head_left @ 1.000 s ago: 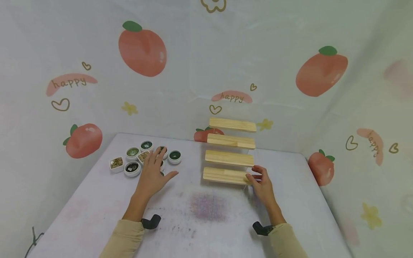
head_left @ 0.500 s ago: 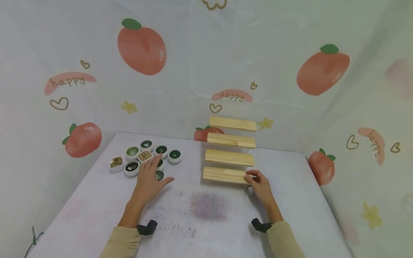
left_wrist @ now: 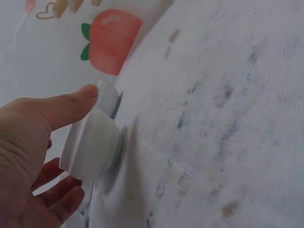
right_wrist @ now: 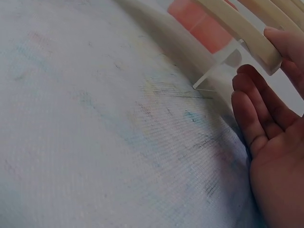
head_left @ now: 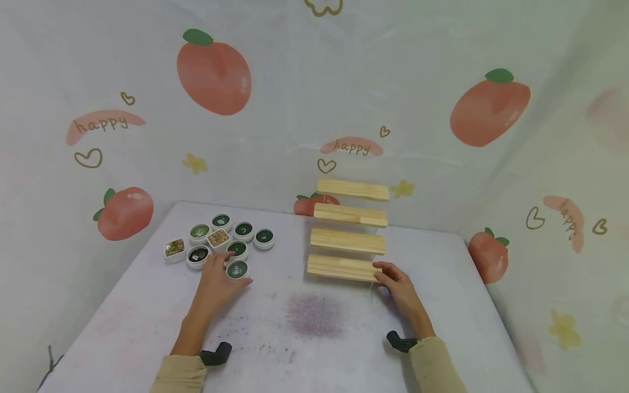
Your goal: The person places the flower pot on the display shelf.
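My left hand (head_left: 213,281) reaches around a small round white pot (head_left: 238,269) with a dark green top at the front of a cluster. In the left wrist view, the thumb lies above the white pot (left_wrist: 92,145) and the other fingers below it; whether they touch it I cannot tell. A four-tiered wooden rack (head_left: 346,240) with clear supports stands at centre right. My right hand (head_left: 400,286) holds the right end of its lowest board. The right wrist view shows a digit of the hand (right_wrist: 280,118) against that board end (right_wrist: 261,50), other fingers below it.
Several more white pots are grouped behind the left hand, including a square one (head_left: 174,248) and a round one (head_left: 264,238). A stained white cloth (head_left: 314,349) covers the table. A fruit-patterned curtain (head_left: 295,82) rises behind the table.
My left hand has come down and back toward me, from over the cluster to around its front pot. The right hand stays at the rack's lowest board with only a small shift of its fingers.
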`<state>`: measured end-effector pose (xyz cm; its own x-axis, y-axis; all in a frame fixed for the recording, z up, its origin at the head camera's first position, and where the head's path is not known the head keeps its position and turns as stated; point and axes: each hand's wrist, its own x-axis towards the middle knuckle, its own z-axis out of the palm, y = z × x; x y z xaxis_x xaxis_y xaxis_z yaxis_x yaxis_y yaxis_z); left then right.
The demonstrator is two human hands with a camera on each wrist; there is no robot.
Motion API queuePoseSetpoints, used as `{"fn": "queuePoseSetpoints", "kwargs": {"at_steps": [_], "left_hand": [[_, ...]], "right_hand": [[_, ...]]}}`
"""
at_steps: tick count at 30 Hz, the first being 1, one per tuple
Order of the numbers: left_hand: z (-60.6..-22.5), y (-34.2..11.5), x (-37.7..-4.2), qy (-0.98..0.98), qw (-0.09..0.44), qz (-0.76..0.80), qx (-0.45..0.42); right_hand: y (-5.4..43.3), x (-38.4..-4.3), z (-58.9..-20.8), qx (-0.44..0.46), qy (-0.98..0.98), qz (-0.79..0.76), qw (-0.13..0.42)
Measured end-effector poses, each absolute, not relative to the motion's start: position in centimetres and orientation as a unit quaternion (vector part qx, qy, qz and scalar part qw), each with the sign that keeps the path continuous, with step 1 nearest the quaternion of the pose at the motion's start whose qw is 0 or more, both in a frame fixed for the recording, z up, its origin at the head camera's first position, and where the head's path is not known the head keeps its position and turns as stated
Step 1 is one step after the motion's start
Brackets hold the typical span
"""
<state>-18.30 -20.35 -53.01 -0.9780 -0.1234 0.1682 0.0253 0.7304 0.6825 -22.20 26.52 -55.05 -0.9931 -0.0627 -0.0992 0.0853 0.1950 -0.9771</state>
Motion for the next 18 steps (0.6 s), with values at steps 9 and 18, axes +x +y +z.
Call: {"fn": "queuePoseSetpoints", "kwargs": {"at_steps": [9,18], "left_hand": [[-53.31,-20.71,-18.16,-0.926,0.07,-0.37,0.038],[-53.62,-20.76,-18.22,-0.917,0.062,-0.389,0.062]], "right_hand": [[26.52,-22.15,-55.2,0.002,0.752,-0.655,0.066],[26.58,-22.09,-55.31,0.005,0.758,-0.649,0.067]]}}
